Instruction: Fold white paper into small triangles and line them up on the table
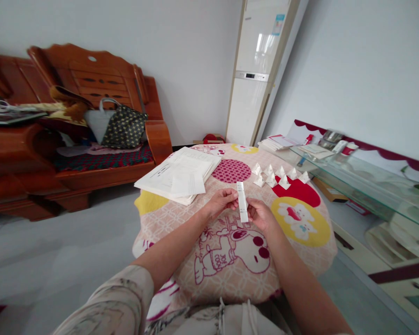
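Partway, we judged: folded papers [271, 179] grouped, sheets [188, 174] stacked, left hand [223, 202] and right hand [260, 214] pinching a strip [242, 201] not yet so shaped.

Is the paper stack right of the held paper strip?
No, the paper stack lies left of the paper strip, beyond the left hand, while small folded papers sit to the right.

The single view looks from the wearer's head, above and behind the left grip [225, 202] and right grip [261, 215], forward and down across the counter [167, 223]. It is near enough to include both forearms [178, 246], yet wide: sofa [101, 70] left of the grips, air conditioner [253, 51] beyond, glass shelf [373, 186] right.
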Available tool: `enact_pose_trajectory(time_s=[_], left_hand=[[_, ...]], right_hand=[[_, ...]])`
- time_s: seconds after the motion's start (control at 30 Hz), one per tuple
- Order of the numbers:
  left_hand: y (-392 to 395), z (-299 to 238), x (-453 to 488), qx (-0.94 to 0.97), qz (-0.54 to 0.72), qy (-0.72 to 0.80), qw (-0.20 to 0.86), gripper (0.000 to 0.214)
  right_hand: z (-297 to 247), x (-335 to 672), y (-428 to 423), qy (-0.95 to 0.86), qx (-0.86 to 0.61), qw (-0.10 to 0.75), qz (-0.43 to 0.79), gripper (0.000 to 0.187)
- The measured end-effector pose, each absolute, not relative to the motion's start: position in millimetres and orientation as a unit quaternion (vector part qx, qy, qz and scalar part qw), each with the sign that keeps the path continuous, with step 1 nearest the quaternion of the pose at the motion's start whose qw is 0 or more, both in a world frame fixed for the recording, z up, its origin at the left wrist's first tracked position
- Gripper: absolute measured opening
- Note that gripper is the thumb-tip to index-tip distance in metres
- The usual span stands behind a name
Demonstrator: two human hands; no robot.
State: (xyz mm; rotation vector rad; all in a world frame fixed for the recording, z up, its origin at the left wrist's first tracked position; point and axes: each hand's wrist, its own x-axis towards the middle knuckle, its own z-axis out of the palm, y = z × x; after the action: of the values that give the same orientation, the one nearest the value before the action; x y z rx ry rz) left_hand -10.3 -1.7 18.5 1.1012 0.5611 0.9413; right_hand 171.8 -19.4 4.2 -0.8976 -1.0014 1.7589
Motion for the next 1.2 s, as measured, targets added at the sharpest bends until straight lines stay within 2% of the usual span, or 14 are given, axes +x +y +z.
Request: enact_pose_trajectory(time_s=[0.37,0.77,1.2], left_hand=[[-3.9,19.9,-9.9,0.477,0.465,0.277,0.692,0.039],[-1.5,15.0,-10.2,0.487,0.44,0.25,0.712,0.047],[-6.5,18.6,-9.6,0.49,0.424,0.231,0.726,0.045]], right_hand=[[4.9,171.1,-20.2,-0.381,-0.401,0.507,0.661,0.027],[4.7,170.0,-21.6,-0.398,-0.391,0.485,0.673,0.027],[2.6,167.6,-21.6,-0.41,-0.353,0.473,0.695,0.026]])
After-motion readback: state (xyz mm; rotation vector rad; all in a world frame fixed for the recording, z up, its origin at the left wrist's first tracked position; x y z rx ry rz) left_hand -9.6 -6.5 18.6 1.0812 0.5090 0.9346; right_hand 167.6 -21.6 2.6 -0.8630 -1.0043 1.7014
